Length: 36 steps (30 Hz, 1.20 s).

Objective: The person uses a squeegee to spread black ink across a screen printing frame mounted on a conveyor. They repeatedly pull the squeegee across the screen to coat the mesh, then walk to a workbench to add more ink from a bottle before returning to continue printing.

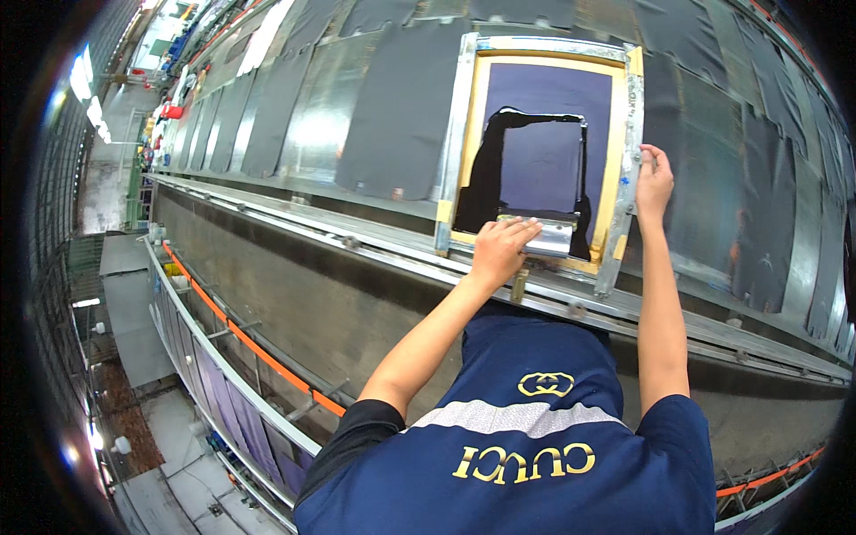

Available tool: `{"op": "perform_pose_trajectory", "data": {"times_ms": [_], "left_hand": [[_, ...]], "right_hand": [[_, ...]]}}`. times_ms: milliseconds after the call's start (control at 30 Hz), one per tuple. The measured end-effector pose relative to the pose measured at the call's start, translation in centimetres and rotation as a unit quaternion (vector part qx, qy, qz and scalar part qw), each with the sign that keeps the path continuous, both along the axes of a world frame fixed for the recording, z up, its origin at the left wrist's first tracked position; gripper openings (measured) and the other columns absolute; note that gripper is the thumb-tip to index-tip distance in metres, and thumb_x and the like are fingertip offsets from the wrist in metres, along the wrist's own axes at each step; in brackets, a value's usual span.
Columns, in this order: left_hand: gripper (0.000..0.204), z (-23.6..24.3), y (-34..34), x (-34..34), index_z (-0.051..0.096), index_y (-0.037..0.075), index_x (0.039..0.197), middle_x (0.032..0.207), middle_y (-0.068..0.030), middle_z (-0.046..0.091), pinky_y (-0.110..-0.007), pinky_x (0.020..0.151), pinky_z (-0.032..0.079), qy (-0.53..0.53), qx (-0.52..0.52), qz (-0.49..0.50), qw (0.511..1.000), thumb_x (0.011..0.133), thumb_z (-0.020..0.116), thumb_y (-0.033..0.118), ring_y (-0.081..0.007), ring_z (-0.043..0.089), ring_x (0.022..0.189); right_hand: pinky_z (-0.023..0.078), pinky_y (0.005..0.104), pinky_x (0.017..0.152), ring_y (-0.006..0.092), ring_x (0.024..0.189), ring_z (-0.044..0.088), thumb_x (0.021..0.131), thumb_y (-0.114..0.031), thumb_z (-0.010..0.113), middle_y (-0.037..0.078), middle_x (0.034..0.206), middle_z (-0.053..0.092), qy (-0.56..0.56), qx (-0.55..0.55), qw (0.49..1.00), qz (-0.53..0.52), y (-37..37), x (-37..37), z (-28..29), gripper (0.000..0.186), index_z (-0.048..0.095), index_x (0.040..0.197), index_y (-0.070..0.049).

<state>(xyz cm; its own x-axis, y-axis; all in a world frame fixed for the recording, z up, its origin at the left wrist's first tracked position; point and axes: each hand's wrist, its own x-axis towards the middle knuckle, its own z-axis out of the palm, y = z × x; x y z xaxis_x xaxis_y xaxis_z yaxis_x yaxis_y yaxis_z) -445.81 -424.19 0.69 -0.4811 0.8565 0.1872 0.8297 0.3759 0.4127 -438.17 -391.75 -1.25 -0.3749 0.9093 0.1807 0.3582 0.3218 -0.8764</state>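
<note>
A screen frame [461, 125] with metal bars, yellow inner edging and a purple mesh [539, 160] lies on the long table in front of me. Glossy black ink [477, 192] forms a band around a rectangle on the mesh. My left hand [504, 250] is closed on a silver metal squeegee [551, 237] at the near end of the screen, within the inked area. With fingers curled round the frame's right bar, my right hand [654, 183] holds it at about mid-height. Part of the squeegee is hidden under my left fingers.
Dark grey fabric panels [397, 107] lie along the metal table [316, 125] on both sides of the screen. A metal rail [267, 209] follows the near edge. Behind and left are an orange bar [241, 334] and a grey railing. Small red and blue items [173, 112] stand far left.
</note>
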Motion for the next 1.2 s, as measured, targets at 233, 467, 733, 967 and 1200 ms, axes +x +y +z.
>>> {"op": "perform_pose_trajectory", "data": {"times_ms": [233, 467, 733, 967, 1200], "left_hand": [[0.054, 0.1, -16.6, -18.2, 0.075, 0.019, 0.122, 0.127, 0.0021, 0.075, -0.039, 0.094, 0.051, 0.006, -0.029, 0.019, 0.999, 0.071, 0.072, 0.001, -0.0201, 0.068, 0.118], [0.055, -0.5, -25.4, -26.6, 0.077, 0.017, 0.12, 0.128, -0.0009, 0.075, -0.041, 0.104, 0.051, -0.002, -0.023, 0.03, 0.999, 0.069, 0.073, -0.003, -0.0254, 0.068, 0.119], [0.055, -1.4, -30.8, -27.3, 0.075, 0.019, 0.122, 0.133, 0.0018, 0.072, -0.045, 0.103, 0.051, 0.007, -0.057, -0.038, 0.998, 0.071, 0.071, -0.002, -0.0247, 0.066, 0.119], [0.037, -1.1, -18.5, -38.0, 0.08, 0.017, 0.103, 0.104, -0.0036, 0.079, -0.043, 0.082, 0.056, -0.021, 0.025, 0.018, 0.999, 0.077, 0.066, -0.005, -0.0281, 0.072, 0.095], [0.035, -2.7, -12.8, -42.9, 0.081, 0.021, 0.103, 0.103, -0.0019, 0.079, -0.04, 0.078, 0.055, 0.067, 0.003, 0.021, 0.998, 0.079, 0.069, -0.002, -0.0269, 0.071, 0.093]], "right_hand": [[0.053, 0.0348, 0.086, 0.0193, 0.094, 0.072, 0.107, -0.023, 0.059, 0.013, 0.099, 0.076, 0.012, -0.076, 0.997, 0.012, -18.2, -17.1, -1.8, 0.024, 0.072, 0.112, -0.004], [0.052, 0.0366, 0.079, 0.0218, 0.082, 0.069, 0.107, -0.024, 0.058, 0.012, 0.09, 0.072, -0.001, -0.122, 0.992, 0.01, -26.6, -26.3, -2.7, 0.022, 0.071, 0.113, -0.007], [0.053, 0.0406, 0.08, 0.0309, 0.087, 0.073, 0.106, -0.025, 0.056, 0.018, 0.091, 0.074, -0.037, -0.085, 0.995, -0.028, -27.6, -28.0, -5.7, 0.024, 0.071, 0.113, -0.007], [0.054, 0.0445, 0.079, 0.0379, 0.085, 0.072, 0.106, -0.026, 0.056, 0.019, 0.092, 0.075, -0.059, -0.095, 0.993, -0.038, -27.3, -27.9, -5.1, 0.024, 0.071, 0.113, -0.009], [0.052, 0.0407, 0.072, 0.0292, 0.072, 0.069, 0.105, -0.026, 0.058, 0.018, 0.084, 0.072, -0.047, -0.093, 0.994, -0.031, -27.8, -28.4, -4.3, 0.024, 0.071, 0.112, -0.008]]}}
